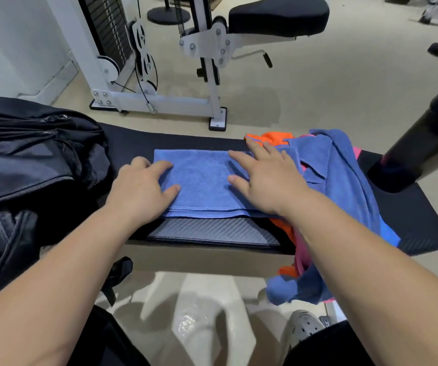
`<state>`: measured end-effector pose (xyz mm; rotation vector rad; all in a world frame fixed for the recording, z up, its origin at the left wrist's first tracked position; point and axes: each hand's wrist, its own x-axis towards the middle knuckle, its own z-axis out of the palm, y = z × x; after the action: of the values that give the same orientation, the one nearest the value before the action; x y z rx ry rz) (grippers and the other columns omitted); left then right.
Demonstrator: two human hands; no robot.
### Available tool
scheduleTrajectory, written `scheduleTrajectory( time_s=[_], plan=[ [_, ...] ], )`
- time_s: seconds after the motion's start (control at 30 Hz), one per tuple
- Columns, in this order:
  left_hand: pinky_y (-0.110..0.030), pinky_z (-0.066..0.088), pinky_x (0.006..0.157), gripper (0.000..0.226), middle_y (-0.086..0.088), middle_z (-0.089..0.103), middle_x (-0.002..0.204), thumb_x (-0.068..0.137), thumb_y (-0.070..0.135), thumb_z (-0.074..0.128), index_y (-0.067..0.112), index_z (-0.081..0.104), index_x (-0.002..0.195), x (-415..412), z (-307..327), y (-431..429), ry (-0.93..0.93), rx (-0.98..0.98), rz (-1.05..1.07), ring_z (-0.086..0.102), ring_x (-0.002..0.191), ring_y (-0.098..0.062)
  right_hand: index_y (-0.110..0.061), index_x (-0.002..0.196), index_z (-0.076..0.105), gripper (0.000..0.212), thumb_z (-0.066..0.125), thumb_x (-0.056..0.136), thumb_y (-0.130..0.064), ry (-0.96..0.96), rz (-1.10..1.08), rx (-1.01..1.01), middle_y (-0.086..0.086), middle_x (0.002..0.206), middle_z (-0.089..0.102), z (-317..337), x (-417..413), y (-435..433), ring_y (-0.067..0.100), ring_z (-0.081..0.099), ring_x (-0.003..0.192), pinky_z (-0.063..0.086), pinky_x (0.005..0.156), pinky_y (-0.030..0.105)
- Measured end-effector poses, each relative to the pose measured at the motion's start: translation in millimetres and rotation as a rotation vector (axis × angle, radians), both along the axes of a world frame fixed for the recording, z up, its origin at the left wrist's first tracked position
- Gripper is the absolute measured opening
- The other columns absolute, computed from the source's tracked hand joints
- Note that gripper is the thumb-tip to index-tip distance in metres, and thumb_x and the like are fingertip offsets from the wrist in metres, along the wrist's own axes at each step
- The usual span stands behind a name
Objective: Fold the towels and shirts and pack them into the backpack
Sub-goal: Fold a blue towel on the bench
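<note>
A folded blue towel (202, 180) lies flat on the black padded bench (212, 231). My left hand (141, 188) presses its left edge with spread fingers. My right hand (265, 178) lies flat on its right side, fingers straight. To the right, a loose heap holds a darker blue shirt (344, 175), an orange garment (273, 137) and a pink one (301, 254), spilling over the bench's near edge. The black backpack (27, 167) sits at the left end of the bench, its zips partly undone.
A black cylinder pad (424, 138) rises at the bench's right end. A white weight machine (159, 75) with a black seat (278, 14) stands behind on the beige floor. My grey clog (305, 326) shows below the bench.
</note>
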<state>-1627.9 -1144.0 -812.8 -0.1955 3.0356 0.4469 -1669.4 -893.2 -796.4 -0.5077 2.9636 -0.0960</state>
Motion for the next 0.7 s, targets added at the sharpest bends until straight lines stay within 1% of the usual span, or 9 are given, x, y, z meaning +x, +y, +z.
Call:
scheduleTrajectory(
  time_s=[0.03,0.1,0.2,0.3,0.4,0.47,0.53,0.6,0.7],
  plan=[
    [-0.046,0.045,0.101,0.060,-0.008,0.048,0.128,0.088,0.059,0.060,0.038,0.049,0.143,-1.4,-0.7,-0.4,-0.018,-0.029,-0.014,0.050,0.115,-0.036,-0.044,0.157,0.015,0.065,0.031,0.098,-0.066,-0.025,-0.012,0.005,0.002,0.169,-0.003,-9.0,-1.1,-1.9,0.032,0.000,0.155,0.006,0.122,0.058],
    [-0.045,0.045,0.102,0.061,-0.008,0.048,0.130,0.089,0.058,0.060,0.037,0.047,0.145,-6.0,1.5,-0.6,-0.050,-0.045,-0.041,0.049,0.118,-0.034,-0.048,0.157,0.003,0.069,0.025,0.096,-0.071,-0.051,-0.025,0.014,0.000,0.168,-0.016,-21.4,-2.5,-5.6,0.033,-0.014,0.154,-0.006,0.120,0.062],
    [-0.042,0.044,0.103,0.058,-0.004,0.050,0.123,0.085,0.050,0.071,0.037,0.053,0.138,-9.2,3.5,-1.0,-0.043,0.076,-0.048,0.052,0.118,-0.029,-0.051,0.156,-0.003,0.071,0.019,0.093,-0.076,-0.035,-0.025,0.010,-0.002,0.167,-0.019,-28.2,-5.7,-14.4,0.032,-0.023,0.152,-0.013,0.118,0.063],
    [-0.036,0.043,0.100,0.055,0.000,0.053,0.117,0.078,0.044,0.081,0.040,0.059,0.129,-11.6,3.0,-3.9,-0.032,0.213,0.009,0.053,0.115,-0.023,-0.050,0.155,-0.006,0.074,0.014,0.091,-0.079,-0.047,-0.033,0.038,-0.002,0.167,-0.021,-35.8,-5.1,-18.8,0.032,-0.026,0.151,-0.016,0.116,0.065],
    [-0.032,0.044,0.101,0.057,0.004,0.060,0.127,0.075,0.035,0.086,0.037,0.063,0.128,-15.1,3.7,-3.7,0.030,0.377,0.079,0.056,0.117,-0.017,-0.050,0.155,-0.008,0.075,0.010,0.089,-0.081,-0.058,-0.044,0.042,-0.004,0.166,-0.021,-42.6,-2.4,-17.2,0.030,-0.026,0.151,-0.017,0.115,0.065],
    [-0.029,0.048,0.095,0.054,0.009,0.064,0.123,0.078,0.025,0.084,0.035,0.065,0.127,-17.5,2.5,-2.7,0.101,0.518,0.144,0.061,0.108,-0.012,-0.050,0.155,-0.008,0.076,0.009,0.088,-0.082,-0.048,-0.047,0.036,-0.004,0.166,-0.021,-44.0,-2.2,-17.0,0.030,-0.026,0.151,-0.017,0.115,0.065],
    [-0.032,0.057,0.088,0.049,0.008,0.068,0.111,0.081,0.014,0.080,0.036,0.067,0.122,-17.8,2.0,-2.1,0.100,0.704,0.205,0.067,0.093,-0.011,-0.050,0.155,-0.008,0.076,0.008,0.088,-0.082,-0.039,-0.043,0.035,-0.004,0.166,-0.020,-43.7,-2.2,-17.6,0.030,-0.026,0.151,-0.016,0.115,0.065],
    [-0.041,0.059,0.090,0.057,0.004,0.071,0.108,0.081,0.005,0.078,0.038,0.064,0.124,-17.3,1.3,-4.2,0.041,0.857,0.224,0.071,0.092,-0.014,-0.049,0.155,-0.008,0.076,0.008,0.088,-0.082,-0.038,-0.039,0.035,-0.003,0.167,-0.020,-42.4,-1.5,-17.5,0.030,-0.026,0.151,-0.016,0.116,0.065],
    [-0.044,0.059,0.090,0.076,0.001,0.069,0.108,0.079,-0.002,0.076,0.043,0.053,0.136,-12.3,3.3,-11.6,-0.004,0.839,0.193,0.071,0.096,-0.019,-0.049,0.156,-0.008,0.075,0.009,0.089,-0.081,-0.058,-0.028,0.039,-0.003,0.166,-0.021,-38.7,1.5,-20.3,0.030,-0.026,0.151,-0.016,0.115,0.065]
  ],
)
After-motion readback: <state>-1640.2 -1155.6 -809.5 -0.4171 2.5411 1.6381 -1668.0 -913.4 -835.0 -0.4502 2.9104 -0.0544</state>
